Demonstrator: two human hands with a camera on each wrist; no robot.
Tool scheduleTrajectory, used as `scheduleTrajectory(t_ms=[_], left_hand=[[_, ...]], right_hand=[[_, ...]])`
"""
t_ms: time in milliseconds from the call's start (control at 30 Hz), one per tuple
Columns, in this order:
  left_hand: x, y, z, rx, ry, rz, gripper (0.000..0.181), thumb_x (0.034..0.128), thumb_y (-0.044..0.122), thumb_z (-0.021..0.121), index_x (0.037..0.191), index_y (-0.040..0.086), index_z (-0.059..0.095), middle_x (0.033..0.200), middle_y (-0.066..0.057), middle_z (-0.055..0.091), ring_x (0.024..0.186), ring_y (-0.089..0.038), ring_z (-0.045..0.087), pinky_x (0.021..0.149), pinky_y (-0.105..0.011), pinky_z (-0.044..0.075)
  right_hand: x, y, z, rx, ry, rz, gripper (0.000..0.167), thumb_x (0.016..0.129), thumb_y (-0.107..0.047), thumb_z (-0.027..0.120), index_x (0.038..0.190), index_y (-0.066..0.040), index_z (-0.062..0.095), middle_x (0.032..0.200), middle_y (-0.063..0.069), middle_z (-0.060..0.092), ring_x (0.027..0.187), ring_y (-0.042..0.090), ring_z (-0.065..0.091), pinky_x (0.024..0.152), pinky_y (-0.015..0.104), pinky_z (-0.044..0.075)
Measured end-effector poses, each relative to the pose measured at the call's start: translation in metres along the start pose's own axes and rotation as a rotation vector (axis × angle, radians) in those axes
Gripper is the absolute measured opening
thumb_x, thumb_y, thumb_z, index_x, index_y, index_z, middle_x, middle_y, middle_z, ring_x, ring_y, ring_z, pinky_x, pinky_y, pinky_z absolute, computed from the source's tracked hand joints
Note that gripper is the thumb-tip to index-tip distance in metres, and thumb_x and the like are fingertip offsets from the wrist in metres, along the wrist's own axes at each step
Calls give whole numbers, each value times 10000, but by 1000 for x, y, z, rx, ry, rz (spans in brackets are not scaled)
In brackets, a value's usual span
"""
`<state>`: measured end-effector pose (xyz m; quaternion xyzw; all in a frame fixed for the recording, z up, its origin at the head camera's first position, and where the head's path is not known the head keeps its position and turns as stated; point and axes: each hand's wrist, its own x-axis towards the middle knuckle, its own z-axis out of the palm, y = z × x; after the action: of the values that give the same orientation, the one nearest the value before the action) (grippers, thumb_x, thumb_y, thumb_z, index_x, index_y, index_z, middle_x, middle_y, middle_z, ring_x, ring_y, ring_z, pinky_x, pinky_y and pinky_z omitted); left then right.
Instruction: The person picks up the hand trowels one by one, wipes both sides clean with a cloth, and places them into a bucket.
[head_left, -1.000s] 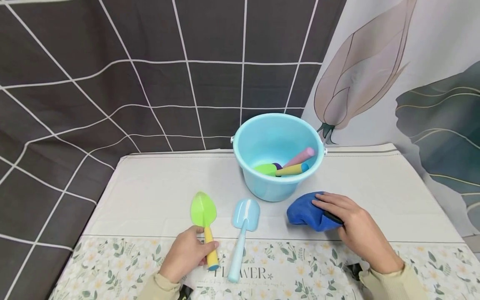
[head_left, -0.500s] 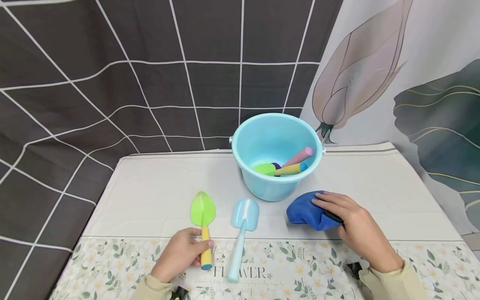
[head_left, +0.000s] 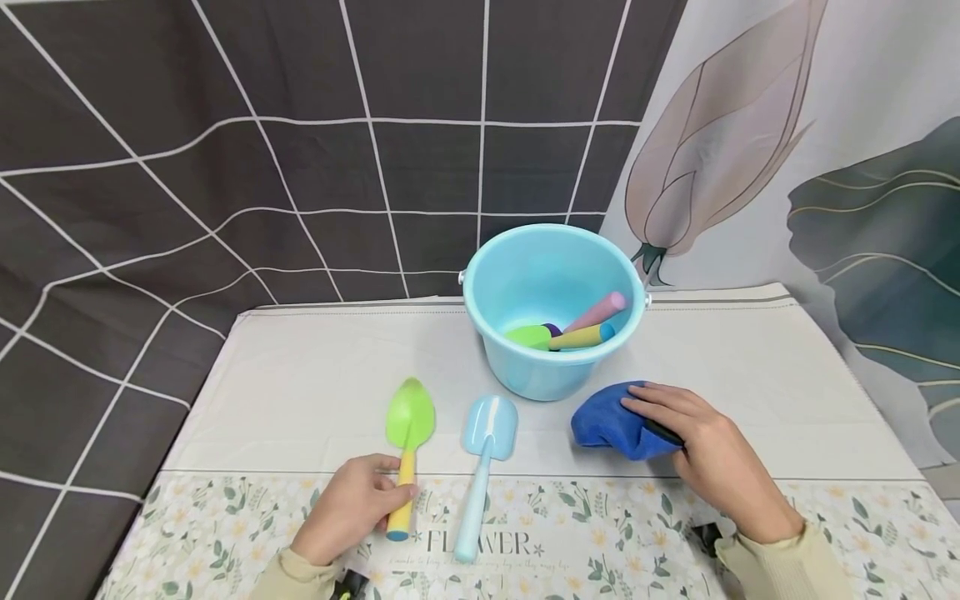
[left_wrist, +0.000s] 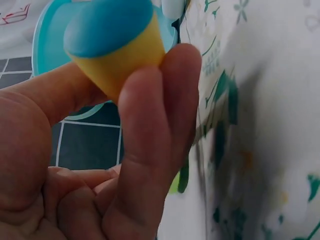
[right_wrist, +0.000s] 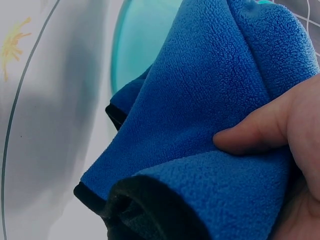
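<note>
From where I am standing, the left hand [head_left: 351, 505] is grasping the green trowel [head_left: 410, 417] by its yellow handle [head_left: 401, 517], thumb on one side and fingers on the other. The blade is pointing away from the person; whether the trowel is touching the table [head_left: 300, 375] I cannot tell. The right hand [head_left: 712, 454] is gripping the blue cloth [head_left: 611, 421], its thumb pressing into the folds, just in front of the bucket [head_left: 540, 371] and to its right. The light-blue scoop [head_left: 483, 467] is lying between the hands, held by neither. Inside the bucket, a pink handle [head_left: 597, 311] and a second yellow handle [head_left: 581, 338] are resting.

Step in hand, as I am judging it: holding one tool and the cloth together, one per hand, perhaps for wiping. Cloth and trowel are sitting well apart. If wiping is being intended, the next move is calling for a steady left grasp, the blade kept free of the scoop, and the cloth brought across to it.
</note>
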<state>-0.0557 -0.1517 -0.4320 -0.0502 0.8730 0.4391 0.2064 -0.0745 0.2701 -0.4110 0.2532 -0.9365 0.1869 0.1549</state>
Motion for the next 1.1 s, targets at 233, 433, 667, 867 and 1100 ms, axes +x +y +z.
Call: scheduleTrajectory(t_ms=[233, 433, 667, 867, 1100], left_hand=[[-4, 7, -7, 69, 86, 59, 454, 837, 216, 823, 1199, -22, 688, 735, 16, 639, 594, -118, 583, 506, -266, 492], [-8, 16, -15, 145, 112, 118, 469, 819, 231, 837, 1214, 23, 694, 769, 55, 654, 668, -78, 616, 598, -264, 523], [-13, 26, -18, 257, 123, 263, 365, 802, 192, 834, 1144, 90, 753, 746, 128, 630, 641, -4, 570, 603, -224, 488], [-18, 30, -16, 284, 102, 386, 327, 804, 146, 818, 1125, 109, 767, 760, 157, 657, 633, 50, 571, 563, -202, 482], [-16, 36, -13, 367, 103, 486, 321, 801, 172, 830, 1117, 197, 786, 617, 225, 571, 495, 35, 433, 477, -202, 379]], right_hand=[[2, -1, 0, -4, -4, 4, 822, 591, 272, 486, 1293, -111, 678, 1350, 94, 608, 1255, 331, 545, 992, 378, 458], [3, -4, -1, -1, 11, 4, 838, 582, 284, 491, 1294, -116, 679, 1351, 93, 610, 1258, 337, 545, 957, 449, 475], [4, -9, -3, 15, 48, 37, 859, 573, 292, 511, 1306, -125, 672, 1370, 87, 600, 1261, 339, 542, 980, 442, 476], [5, -14, -1, 53, 123, 47, 861, 565, 302, 481, 1295, -110, 678, 1362, 87, 610, 1251, 345, 549, 1100, 106, 241], [4, -23, -2, 97, 183, 60, 853, 595, 305, 483, 1309, -120, 674, 1369, 90, 610, 1292, 309, 527, 1113, 112, 228]])
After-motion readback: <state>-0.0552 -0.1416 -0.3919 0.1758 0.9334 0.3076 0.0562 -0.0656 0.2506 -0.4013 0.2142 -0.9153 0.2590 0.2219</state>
